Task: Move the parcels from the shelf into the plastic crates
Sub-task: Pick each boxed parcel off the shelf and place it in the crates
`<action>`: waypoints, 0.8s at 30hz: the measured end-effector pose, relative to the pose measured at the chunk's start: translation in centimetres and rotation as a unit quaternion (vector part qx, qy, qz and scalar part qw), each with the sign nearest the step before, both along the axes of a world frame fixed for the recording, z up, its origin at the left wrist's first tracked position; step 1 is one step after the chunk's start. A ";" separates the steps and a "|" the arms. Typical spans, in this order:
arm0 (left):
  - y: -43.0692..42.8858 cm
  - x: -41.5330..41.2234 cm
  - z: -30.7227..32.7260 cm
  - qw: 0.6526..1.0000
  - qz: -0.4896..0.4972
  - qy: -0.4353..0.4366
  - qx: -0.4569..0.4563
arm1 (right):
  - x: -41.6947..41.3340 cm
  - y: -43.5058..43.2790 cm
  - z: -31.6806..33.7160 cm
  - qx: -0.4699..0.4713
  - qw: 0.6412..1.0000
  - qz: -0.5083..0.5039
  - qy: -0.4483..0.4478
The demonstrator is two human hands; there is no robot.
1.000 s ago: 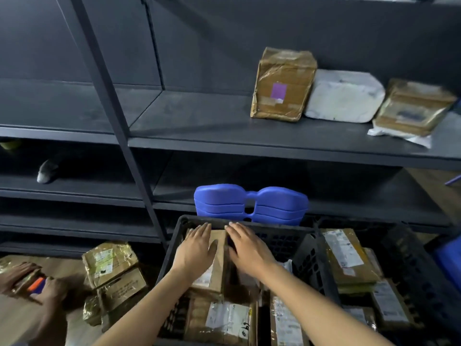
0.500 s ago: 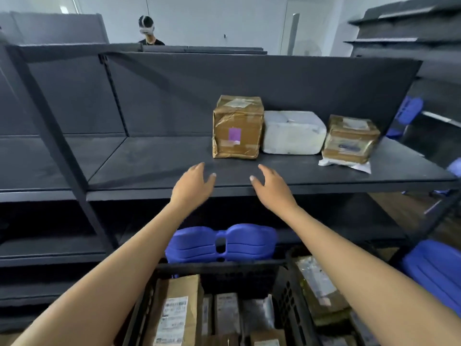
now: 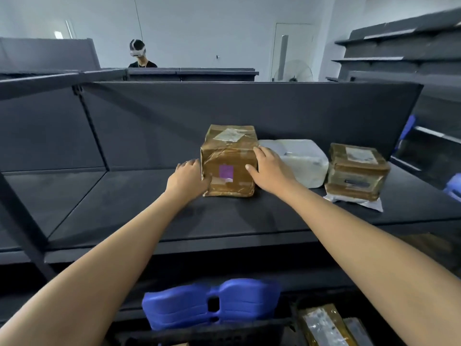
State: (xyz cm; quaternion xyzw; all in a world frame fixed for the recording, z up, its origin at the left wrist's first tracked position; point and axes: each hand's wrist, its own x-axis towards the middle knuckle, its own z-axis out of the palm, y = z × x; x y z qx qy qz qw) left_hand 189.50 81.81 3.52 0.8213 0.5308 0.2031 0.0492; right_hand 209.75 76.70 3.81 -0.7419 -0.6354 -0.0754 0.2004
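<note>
A brown taped parcel [image 3: 228, 156] with a purple sticker stands on the dark shelf [image 3: 149, 216]. My left hand [image 3: 187, 179] presses against its left side and my right hand [image 3: 268, 168] clasps its right side. To the right of it lie a white wrapped parcel [image 3: 303, 158] and a second brown parcel [image 3: 356, 171] resting on a flat white packet. The rim of a black plastic crate [image 3: 212, 329] shows at the bottom edge, with a parcel [image 3: 321, 323] in the crate beside it.
A stack of blue plastic stools [image 3: 209, 302] sits under the shelf, just behind the crate. A slanted shelf post [image 3: 20, 216] stands at the left. Another person [image 3: 139, 54] with a headset stands beyond the shelf's back panel. More dark shelving lines the right wall.
My hands rose from the crate to the shelf and closed on the two sides of the brown parcel with the purple sticker. The view tilted up from the crates.
</note>
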 end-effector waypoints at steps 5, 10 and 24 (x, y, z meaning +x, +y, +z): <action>6.2 1.4 2.0 0.999 0.007 -0.051 -0.014 | 1.7 4.3 1.5 0.002 0.998 -0.027 0.057; 9.9 3.5 2.9 0.992 0.043 -0.090 -0.071 | 2.4 6.9 1.8 -0.029 0.989 -0.055 0.135; 11.5 5.7 1.7 0.885 0.037 -0.356 -0.297 | 2.8 9.2 -0.1 -0.042 0.881 -0.079 0.464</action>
